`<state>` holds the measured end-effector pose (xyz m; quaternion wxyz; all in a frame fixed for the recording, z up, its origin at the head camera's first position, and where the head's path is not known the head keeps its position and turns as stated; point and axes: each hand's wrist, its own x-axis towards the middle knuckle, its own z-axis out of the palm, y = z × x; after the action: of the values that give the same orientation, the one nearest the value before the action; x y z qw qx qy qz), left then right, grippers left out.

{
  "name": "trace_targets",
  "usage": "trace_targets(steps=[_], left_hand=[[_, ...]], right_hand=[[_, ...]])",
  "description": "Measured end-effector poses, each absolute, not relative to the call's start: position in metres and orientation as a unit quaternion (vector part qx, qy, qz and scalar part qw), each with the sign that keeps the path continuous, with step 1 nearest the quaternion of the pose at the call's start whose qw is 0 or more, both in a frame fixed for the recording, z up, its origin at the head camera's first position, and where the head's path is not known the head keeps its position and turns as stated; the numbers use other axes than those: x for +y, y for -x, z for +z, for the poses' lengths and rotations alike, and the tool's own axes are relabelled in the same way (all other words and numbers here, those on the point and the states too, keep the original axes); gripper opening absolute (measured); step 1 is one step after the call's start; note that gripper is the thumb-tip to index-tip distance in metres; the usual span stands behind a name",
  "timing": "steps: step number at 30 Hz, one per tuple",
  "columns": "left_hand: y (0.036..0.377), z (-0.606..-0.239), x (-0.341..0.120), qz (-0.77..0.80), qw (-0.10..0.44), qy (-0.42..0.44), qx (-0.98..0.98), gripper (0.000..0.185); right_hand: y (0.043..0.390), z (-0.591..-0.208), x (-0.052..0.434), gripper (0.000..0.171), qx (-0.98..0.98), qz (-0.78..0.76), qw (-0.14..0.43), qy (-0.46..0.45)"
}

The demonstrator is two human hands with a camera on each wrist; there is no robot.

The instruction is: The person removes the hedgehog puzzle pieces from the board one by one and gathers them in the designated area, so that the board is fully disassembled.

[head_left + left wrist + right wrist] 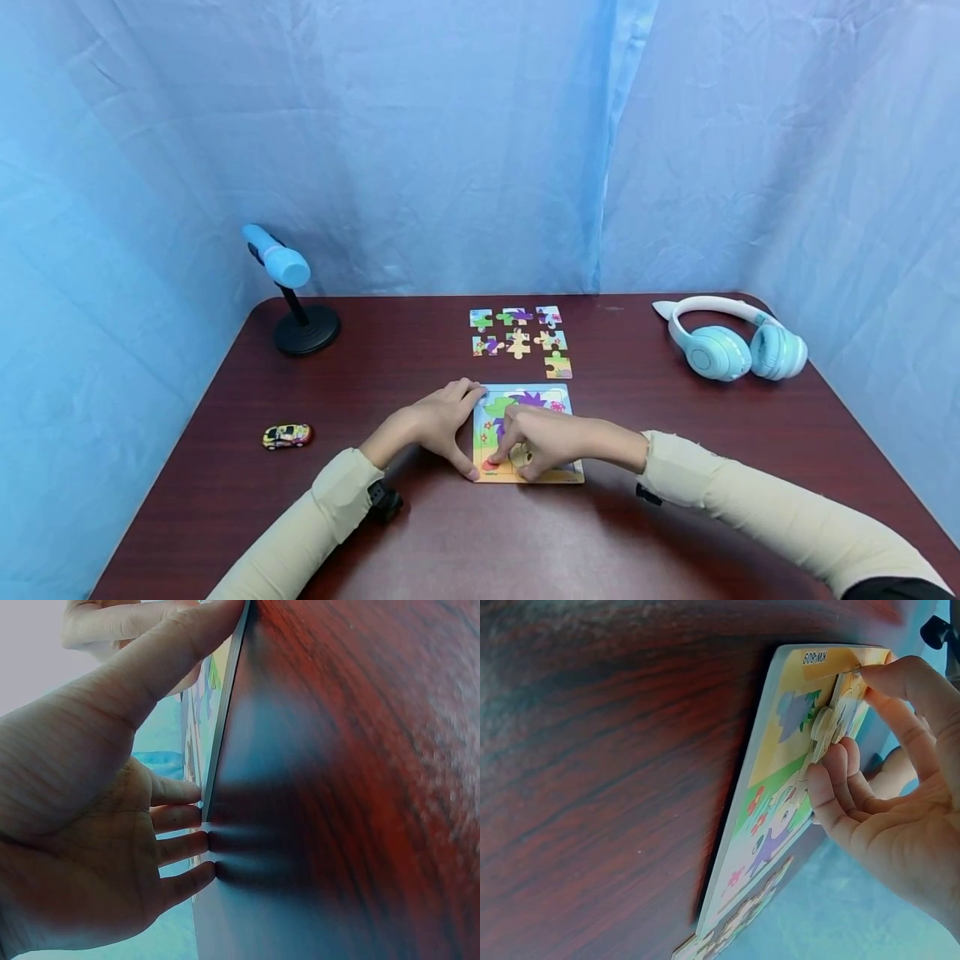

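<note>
A puzzle board point(566, 477) with a bright cartoon picture lies at the middle of the table. My left hand point(441, 418) rests along its left edge, thumb at the near corner and fingertips at the far corner. In the left wrist view those fingers are spread and fairly straight, touching the board's side and the table. My right hand point(542, 439) is over the board's lower part. It pinches a puzzle piece point(846, 701) between thumb and fingers; the piece sits slightly raised on the board. Part of the printed picture is hidden under this hand.
Several loose puzzle pieces point(518, 342) lie in rows beyond the board. A blue microphone point(287, 267) on a black stand is at the back left, a toy car point(287, 436) at the left. Cat-ear headphones point(718, 352) lie at the back right. Blue curtains surround the table.
</note>
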<state>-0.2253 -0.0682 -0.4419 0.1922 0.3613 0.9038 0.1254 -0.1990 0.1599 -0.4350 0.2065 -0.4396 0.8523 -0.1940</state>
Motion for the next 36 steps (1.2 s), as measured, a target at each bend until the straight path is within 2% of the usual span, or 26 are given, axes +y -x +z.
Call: trace_targets(steps=[27, 36], left_hand=[[0.2263, -0.4381, -0.0671, 0.119, 0.195, -0.367, 0.902, 0.124], [0.2267, -0.4392, -0.0672, 0.123, 0.193, -0.371, 0.900, 0.125]], right_hand=[[0.2005, -0.4331, 0.1592, 0.039, 0.851, -0.192, 0.215, 0.439], [0.2016, -0.4292, 0.1622, 0.047, 0.846, -0.178, 0.229, 0.448]])
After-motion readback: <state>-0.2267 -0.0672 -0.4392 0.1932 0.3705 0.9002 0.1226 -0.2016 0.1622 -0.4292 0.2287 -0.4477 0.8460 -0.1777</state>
